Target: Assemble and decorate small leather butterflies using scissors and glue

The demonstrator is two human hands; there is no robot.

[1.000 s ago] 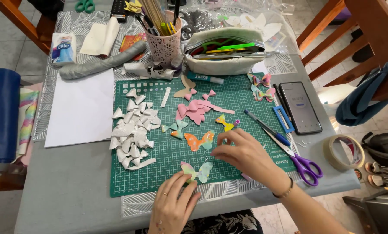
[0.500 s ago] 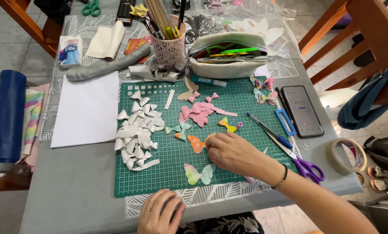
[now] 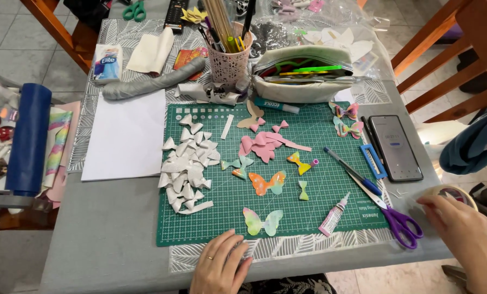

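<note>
1. Hands, two: left hand (image 3: pixel 220 265) lay flat, palm down and fingers loosely spread, on the table's near edge (image 3: pixel 118 256), fingertips just touching the patterned mat strip below the green cutting mat (image 3: pixel 227 218); gripped nothing.
2. Right hand (image 3: pixel 468 228) rested at the table's right corner, fingers curled over the rim of one roll of tape (image 3: pixel 454 191); touched it, though whether truly gripped could not be told.
3. Paper butterflies, counted: one pastel rainbow butterfly (image 3: pixel 262 221) nearest the left hand, one orange butterfly (image 3: pixel 267 183) above it, one small teal-and-orange one (image 3: pixel 238 165) further left.
4. Small bows on the mat: one yellow bow (image 3: pixel 296 161), one green bow (image 3: pixel 303 190), plus a heap of pink bow pieces (image 3: pixel 264 144), too overlapped to count.
5. White bow cut-outs (image 3: pixel 188 163) piled at the mat's left, too many and too tangled to count.
6. Glue tubes, two: one small pink-labelled tube (image 3: pixel 334 217) tilted near the mat's lower right, one teal-capped tube (image 3: pixel 276 105) by the pencil case (image 3: pixel 300 87).
7. Purple-handled scissors (image 3: pixel 393 213), one pair, between the small tube and the right hand; one phone (image 3: pixel 395 147) above them, beside one blue cutter (image 3: pixel 373 161).
8. White sheet (image 3: pixel 126 136), one, left of the mat; one pen cup (image 3: pixel 228 62) behind.
</note>
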